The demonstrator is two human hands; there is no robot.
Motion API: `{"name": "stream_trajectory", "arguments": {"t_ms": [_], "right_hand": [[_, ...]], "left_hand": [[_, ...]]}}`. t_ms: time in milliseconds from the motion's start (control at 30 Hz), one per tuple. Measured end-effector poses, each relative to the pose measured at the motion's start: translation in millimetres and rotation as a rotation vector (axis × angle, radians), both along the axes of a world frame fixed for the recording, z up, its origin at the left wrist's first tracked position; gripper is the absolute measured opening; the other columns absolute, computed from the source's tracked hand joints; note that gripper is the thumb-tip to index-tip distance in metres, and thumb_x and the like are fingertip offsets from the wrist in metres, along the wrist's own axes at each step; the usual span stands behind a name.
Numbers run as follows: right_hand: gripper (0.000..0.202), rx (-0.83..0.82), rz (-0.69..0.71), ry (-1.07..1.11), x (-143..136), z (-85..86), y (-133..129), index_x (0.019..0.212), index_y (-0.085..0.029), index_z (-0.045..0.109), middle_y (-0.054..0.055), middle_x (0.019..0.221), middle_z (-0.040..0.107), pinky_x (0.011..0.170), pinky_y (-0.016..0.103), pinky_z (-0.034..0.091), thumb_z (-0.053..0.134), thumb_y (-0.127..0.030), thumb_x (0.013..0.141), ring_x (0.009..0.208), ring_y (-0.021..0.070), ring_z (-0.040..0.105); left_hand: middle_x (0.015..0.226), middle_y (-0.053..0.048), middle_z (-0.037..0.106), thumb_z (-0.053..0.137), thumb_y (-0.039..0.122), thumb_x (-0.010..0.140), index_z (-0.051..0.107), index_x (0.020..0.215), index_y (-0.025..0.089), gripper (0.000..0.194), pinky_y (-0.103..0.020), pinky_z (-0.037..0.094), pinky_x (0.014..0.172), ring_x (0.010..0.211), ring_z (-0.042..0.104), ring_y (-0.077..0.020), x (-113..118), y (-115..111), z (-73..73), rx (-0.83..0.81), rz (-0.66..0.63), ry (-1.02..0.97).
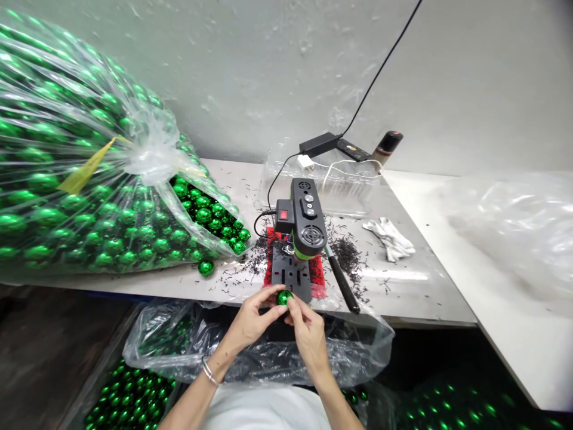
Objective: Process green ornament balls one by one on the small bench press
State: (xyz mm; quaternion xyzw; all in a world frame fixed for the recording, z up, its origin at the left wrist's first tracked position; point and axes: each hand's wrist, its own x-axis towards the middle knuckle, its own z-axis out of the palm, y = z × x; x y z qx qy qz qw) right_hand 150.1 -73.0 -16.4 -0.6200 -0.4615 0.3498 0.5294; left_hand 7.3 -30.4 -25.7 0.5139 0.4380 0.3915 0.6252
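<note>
A shiny green bauble is held between my two hands, just in front of the small black machine on the table. My left hand has its thumb and fingers closed on the bauble's left side. From the right, my right hand pinches the same ball with thumb and fingertips. Beneath the machine's head lies a black slotted base plate on a red mat. A black-handled lever slants down at the machine's right side.
A big clear bag of green baubles lies at left, torn open toward the machine; one loose bauble rests beside it. Black scraps litter the table. White gloves lie right. An open plastic bag hangs below the table edge.
</note>
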Motion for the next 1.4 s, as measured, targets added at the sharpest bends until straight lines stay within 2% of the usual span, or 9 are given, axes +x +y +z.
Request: {"name": "stream_trajectory", "arguments": {"t_ms": [133, 300, 433, 600, 867, 1067, 1200, 1267, 1400], "right_hand": [[0.041, 0.045, 0.101, -0.131, 8, 1.1, -3, 0.108, -0.019, 0.076, 0.005, 0.076, 0.074, 0.059, 0.024, 0.056, 0.045, -0.044, 0.098, 0.061, 0.0135, 0.065], [0.031, 0.119, 0.193, -0.213, 17, 4.6, -7, 0.108, -0.021, 0.075, 0.006, 0.085, 0.076, 0.060, 0.023, 0.056, 0.049, -0.034, 0.098, 0.072, 0.0147, 0.070], [0.028, 0.152, 0.148, -0.249, 23, 6.7, -11, 0.105, -0.020, 0.074, 0.006, 0.083, 0.076, 0.060, 0.023, 0.058, 0.050, -0.031, 0.097, 0.067, 0.0138, 0.070], [0.027, 0.175, 0.136, -0.256, 27, 7.0, -17, 0.105, -0.019, 0.074, 0.006, 0.085, 0.078, 0.061, 0.024, 0.060, 0.050, -0.029, 0.097, 0.073, 0.0156, 0.073], [0.025, 0.193, 0.089, -0.267, 39, 14.1, -26, 0.106, -0.019, 0.074, 0.007, 0.088, 0.078, 0.062, 0.025, 0.062, 0.052, -0.027, 0.096, 0.074, 0.0159, 0.074], [0.024, 0.301, 0.014, -0.385, 49, 29.6, -26, 0.112, -0.021, 0.070, 0.007, 0.089, 0.076, 0.063, 0.025, 0.062, 0.053, -0.020, 0.096, 0.070, 0.0141, 0.071], [0.055, 0.571, -0.180, -0.533, 62, 51.4, -13, 0.142, -0.026, 0.049, 0.014, 0.124, 0.065, 0.065, 0.032, 0.063, 0.064, -0.022, 0.090, 0.085, 0.0182, 0.069], [0.063, 0.691, -0.147, -0.603, 66, 66.5, 0, 0.146, -0.026, 0.044, 0.015, 0.129, 0.062, 0.065, 0.034, 0.063, 0.068, -0.027, 0.088, 0.093, 0.0212, 0.069], [0.027, 0.791, 0.038, -0.656, 60, 86.6, 31, 0.119, -0.022, 0.062, 0.010, 0.101, 0.071, 0.068, 0.035, 0.060, 0.057, -0.033, 0.094, 0.094, 0.0222, 0.069]], "left_hand": [[0.102, -0.008, 0.077, 0.081, 0.035, 0.075, 0.075, 0.113, 0.018, 0.042, -0.035, 0.054, 0.089, 0.092, 0.070, -0.0226, 3, 6, 2.2, -0.173, 0.004, -0.185], [0.093, -0.009, 0.078, 0.084, 0.029, 0.072, 0.073, 0.091, 0.013, 0.027, -0.033, 0.058, 0.086, 0.086, 0.073, -0.0196, 9, 23, 4.1, -0.429, 0.276, -0.512], [0.093, -0.007, 0.078, 0.085, 0.023, 0.070, 0.072, 0.088, 0.013, 0.024, -0.030, 0.058, 0.088, 0.090, 0.073, -0.0184, 17, 33, 7.3, -0.469, 0.358, -0.542], [0.097, -0.004, 0.077, 0.085, 0.027, 0.070, 0.075, 0.102, 0.018, 0.035, -0.028, 0.054, 0.082, 0.085, 0.070, -0.0164, 28, 39, 2.8, -0.312, 0.361, -0.299], [0.099, -0.004, 0.072, 0.085, 0.035, 0.068, 0.078, 0.103, 0.030, 0.037, -0.043, 0.037, 0.106, 0.101, 0.059, -0.0264, 40, 50, -20.3, 0.192, 0.342, 0.214], [0.101, -0.006, 0.074, 0.089, 0.032, 0.064, 0.079, 0.097, 0.032, 0.035, -0.048, 0.022, 0.114, 0.108, 0.056, -0.0314, 45, 52, -22.0, 0.323, 0.295, 0.147], [0.102, -0.005, 0.075, 0.090, 0.033, 0.063, 0.079, 0.096, 0.031, 0.035, -0.049, 0.019, 0.115, 0.109, 0.056, -0.0316, 45, 54, -20.6, 0.322, 0.242, 0.167], [0.101, -0.005, 0.074, 0.090, 0.032, 0.063, 0.079, 0.097, 0.031, 0.036, -0.049, 0.018, 0.115, 0.108, 0.056, -0.0314, 45, 55, -20.0, 0.320, 0.231, 0.182], [0.098, -0.005, 0.075, 0.090, 0.028, 0.062, 0.080, 0.095, 0.032, 0.035, -0.049, 0.017, 0.115, 0.105, 0.056, -0.0316, 45, 55, -17.3, 0.309, 0.226, 0.186]]}}
